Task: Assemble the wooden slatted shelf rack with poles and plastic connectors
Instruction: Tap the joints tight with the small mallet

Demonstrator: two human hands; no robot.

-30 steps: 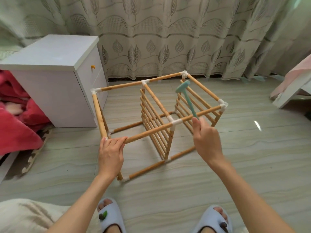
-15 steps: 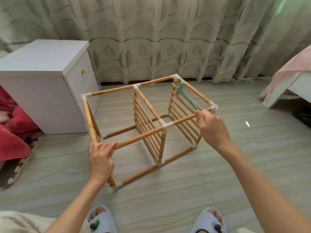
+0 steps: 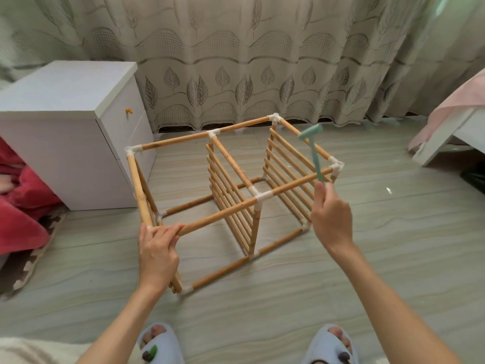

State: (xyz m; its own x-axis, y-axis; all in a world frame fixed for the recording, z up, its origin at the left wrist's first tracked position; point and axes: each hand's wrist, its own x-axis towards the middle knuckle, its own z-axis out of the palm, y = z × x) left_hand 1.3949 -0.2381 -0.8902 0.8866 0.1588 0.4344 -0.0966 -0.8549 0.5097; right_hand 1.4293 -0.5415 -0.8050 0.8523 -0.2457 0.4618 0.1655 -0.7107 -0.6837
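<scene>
Compared with half a second earlier, the left hand [image 3: 157, 248] is seen unchanged in its hold: its fingers are curled round the near left top corner of the rack [image 3: 231, 190], where the front pole [image 3: 220, 218] meets the upright. The rack itself, a cube of wooden poles with two slatted panels and white plastic connectors [image 3: 262, 197], is stood on the floor [image 3: 380, 258] as before, between the white cabinet [image 3: 70, 137] at the left and the bed corner [image 3: 446, 132] at the right. The right hand [image 3: 331, 219] has been drawn back from the right top corner, and the small green mallet [image 3: 313, 151] gripped by its handle has been raised, its head now blurred above the right top pole.

The connector under the left hand is covered by the fingers. The lower end of the mallet handle is hidden inside the right fist. The near left foot of the rack is partly masked by the left wrist. Two slippers [image 3: 161, 345] are cut off at the bottom edge.
</scene>
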